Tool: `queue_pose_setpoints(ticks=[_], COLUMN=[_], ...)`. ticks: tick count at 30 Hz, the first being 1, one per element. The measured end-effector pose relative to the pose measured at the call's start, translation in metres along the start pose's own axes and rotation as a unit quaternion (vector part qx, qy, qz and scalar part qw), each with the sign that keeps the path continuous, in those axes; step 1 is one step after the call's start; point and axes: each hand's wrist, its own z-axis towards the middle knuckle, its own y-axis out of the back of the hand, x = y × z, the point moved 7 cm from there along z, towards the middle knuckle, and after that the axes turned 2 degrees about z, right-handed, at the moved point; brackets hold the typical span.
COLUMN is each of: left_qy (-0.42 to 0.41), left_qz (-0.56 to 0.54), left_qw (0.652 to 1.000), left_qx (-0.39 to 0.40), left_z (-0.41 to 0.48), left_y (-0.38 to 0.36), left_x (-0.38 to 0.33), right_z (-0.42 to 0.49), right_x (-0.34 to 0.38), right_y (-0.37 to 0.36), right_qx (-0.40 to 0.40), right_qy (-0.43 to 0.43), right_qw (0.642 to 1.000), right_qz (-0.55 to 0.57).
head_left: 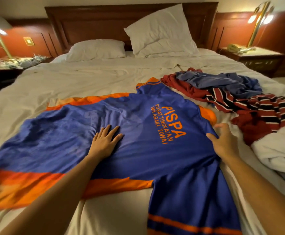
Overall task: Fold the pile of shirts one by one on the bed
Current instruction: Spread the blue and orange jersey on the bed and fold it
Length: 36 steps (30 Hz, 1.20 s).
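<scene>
Forearms reach in from the bottom edge onto a blue jersey (138, 119) with orange trim, spread flat and back side up across the white bed (70, 85), one sleeve trailing toward the viewer and the other pointing away toward the pillows. The left hand (104, 141) lies palm down on the middle of the jersey, fingers straight and fanned apart, pressing the cloth to the sheet. The right hand (223, 141) is at the jersey's right edge, just below the orange "PISPA" lettering; its thumb lies on top of the fabric and its fingers, blurred, curl over the edge, pinching the cloth, which puckers beneath the wrist. Just right of that hand a rumpled white towel (277, 150) lies on the bed. Beyond it, near the jersey's far sleeve, sits the unfolded pile: a red, black and white striped shirt (260, 106), a red shirt (180, 83) and a crumpled blue shirt (223, 82) on top. Farther back, one white pillow (96, 50) lies flat and a second pillow (160, 31) leans against the dark wooden headboard (96, 22). On each side stands a nightstand with a lit brass lamp: the left lamp (1, 36) and the right lamp (258, 19), the latter beside a pale telephone (233, 47).
</scene>
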Motion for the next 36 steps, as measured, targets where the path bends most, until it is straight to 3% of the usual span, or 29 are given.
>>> queue_pose_setpoints(ticks=[3,7,11,14,16,18,20,22,23,26,31,34,36], left_qy=[-0.010,-0.001,-0.021,-0.039,-0.050,-0.034,-0.024,-0.001,0.026,0.102,0.223,0.258,0.252], left_qz=[0.006,-0.010,0.000,0.062,0.092,0.086,0.092,0.112,0.112,0.119,0.166,0.210,0.194], left_qw=[1.000,1.000,0.999,0.994,0.991,0.991,0.991,0.988,0.987,0.982,0.955,0.938,0.943], left_qx=[0.007,0.017,0.043,0.079,0.080,0.095,0.099,0.109,0.111,0.106,0.108,0.101,0.092], left_z=[-0.014,-0.032,-0.056,-0.077,-0.090,-0.102,-0.112,-0.124,-0.133,-0.154,-0.181,-0.182,-0.184], left_y=[0.002,0.008,0.016,0.022,0.029,0.039,0.048,0.059,0.067,0.083,0.112,0.120,0.123], left_x=[0.003,0.014,0.020,0.035,0.046,0.062,0.080,0.101,0.112,0.162,0.233,0.239,0.233], right_z=[-0.015,-0.055,-0.080,-0.083,-0.087,-0.101,-0.129,-0.174,-0.196,-0.229,-0.213,-0.204,-0.209], right_x=[-0.015,0.002,0.005,-0.002,0.000,0.027,0.071,0.102,0.109,0.108,0.133,0.151,0.153], right_y=[0.003,-0.012,-0.003,0.025,0.038,0.045,0.032,-0.005,-0.028,-0.063,-0.079,-0.103,-0.135], right_qx=[0.065,0.211,0.249,0.224,0.221,0.156,0.121,0.232,0.294,0.338,0.409,0.339,0.362], right_qy=[-0.070,-0.021,0.031,0.005,0.008,0.067,0.186,0.258,0.271,0.270,0.133,0.210,0.204], right_qw=[0.995,0.974,0.964,0.973,0.946,0.921,0.937,0.925,0.903,0.853,0.889,0.901,0.892], right_qz=[-0.005,0.083,0.083,-0.062,-0.237,-0.351,-0.269,-0.152,-0.158,-0.293,-0.157,-0.172,-0.180])
